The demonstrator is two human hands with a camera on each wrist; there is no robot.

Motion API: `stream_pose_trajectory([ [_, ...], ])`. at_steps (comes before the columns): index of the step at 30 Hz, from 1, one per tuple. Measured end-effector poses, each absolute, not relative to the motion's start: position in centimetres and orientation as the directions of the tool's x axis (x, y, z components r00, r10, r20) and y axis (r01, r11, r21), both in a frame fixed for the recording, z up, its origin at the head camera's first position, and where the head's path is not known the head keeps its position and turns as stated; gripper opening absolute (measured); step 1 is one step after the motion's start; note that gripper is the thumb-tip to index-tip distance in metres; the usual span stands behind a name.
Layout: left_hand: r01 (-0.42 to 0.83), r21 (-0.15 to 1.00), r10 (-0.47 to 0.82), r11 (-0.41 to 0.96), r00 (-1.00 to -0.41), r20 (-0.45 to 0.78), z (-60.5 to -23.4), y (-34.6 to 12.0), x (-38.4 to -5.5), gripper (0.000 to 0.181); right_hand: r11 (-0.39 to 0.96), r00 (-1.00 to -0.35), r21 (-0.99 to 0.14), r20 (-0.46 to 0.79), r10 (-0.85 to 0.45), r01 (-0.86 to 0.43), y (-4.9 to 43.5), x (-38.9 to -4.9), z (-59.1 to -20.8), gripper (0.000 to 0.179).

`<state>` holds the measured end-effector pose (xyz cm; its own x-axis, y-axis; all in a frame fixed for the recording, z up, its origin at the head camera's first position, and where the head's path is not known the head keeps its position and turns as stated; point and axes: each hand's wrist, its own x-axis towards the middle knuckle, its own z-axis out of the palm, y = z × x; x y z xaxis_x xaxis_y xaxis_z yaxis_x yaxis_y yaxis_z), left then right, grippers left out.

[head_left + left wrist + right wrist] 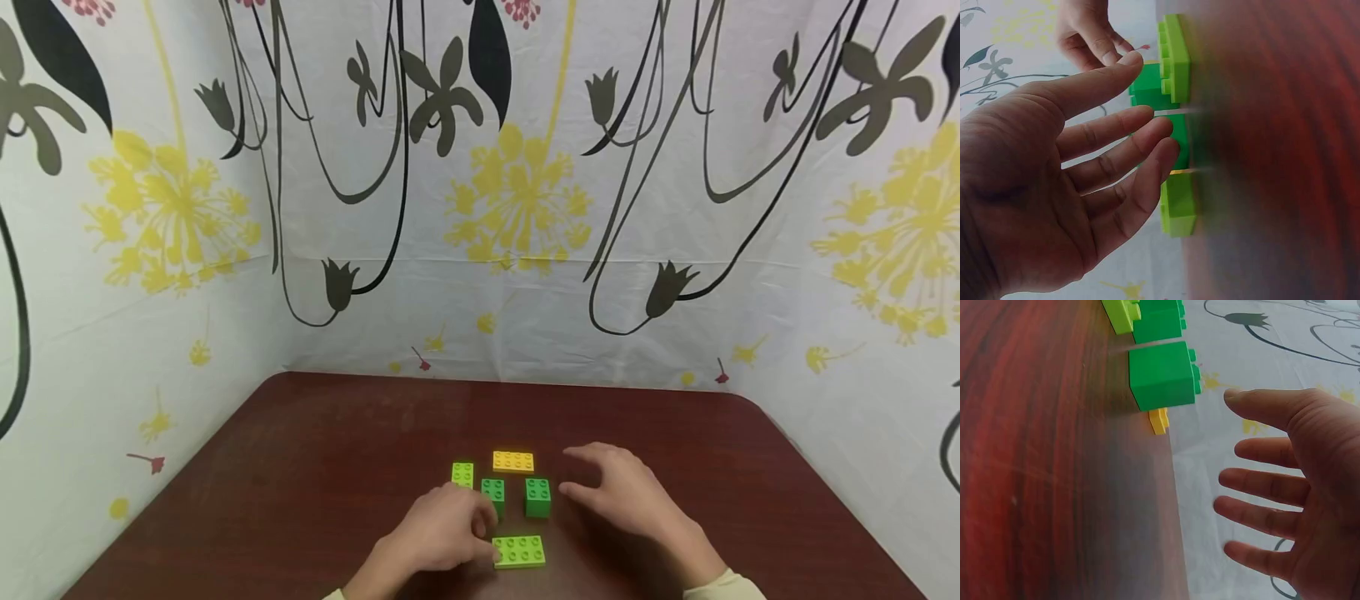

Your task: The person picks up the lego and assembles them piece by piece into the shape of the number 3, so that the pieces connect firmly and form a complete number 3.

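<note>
My left hand (444, 527) hovers at the left of several toy building bricks, fingers relaxed and holding nothing. Its thumb tip overlaps the left end of a lime flat brick (519, 552) in the head view. Behind its fingers stand a green brick (492, 492), partly hidden, and a small lime brick (462, 474). To the right, my right hand (622, 487) is spread with nothing in it. Nearest to it is a second green brick (537, 497), a short gap away from the thumb. A yellow brick (513, 462) lies farthest back.
The bricks rest on a dark red-brown wooden table (337, 450) with rounded far corners. A white cloth (465, 333) printed with flowers hangs behind the table and along both sides.
</note>
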<state>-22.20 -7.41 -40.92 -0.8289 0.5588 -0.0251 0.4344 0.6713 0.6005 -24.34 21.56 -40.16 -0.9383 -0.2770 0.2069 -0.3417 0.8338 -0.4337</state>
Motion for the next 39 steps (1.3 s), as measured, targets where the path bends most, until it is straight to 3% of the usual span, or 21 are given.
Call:
stream_pose_trajectory([
  [9,0.438,0.7,0.626,0.564,-0.78,-0.016,-42.5,-7.8,-23.0,0.027,0.729,-0.902,-0.533,0.221,-0.37,-0.429,20.9,-24.4,-41.2,0.048],
  [18,0.299,0.836,0.604,0.46,-0.795,-0.049,-43.3,-7.8,-23.0,0.028,0.654,-0.913,-0.664,0.11,-0.393,-0.362,20.6,-24.5,-41.7,0.055],
  [39,0.328,0.814,0.602,0.479,-0.797,-0.033,-44.1,-7.8,-23.2,0.024,0.617,-0.893,-0.698,0.073,-0.443,-0.363,20.1,-24.7,-42.7,0.047],
])
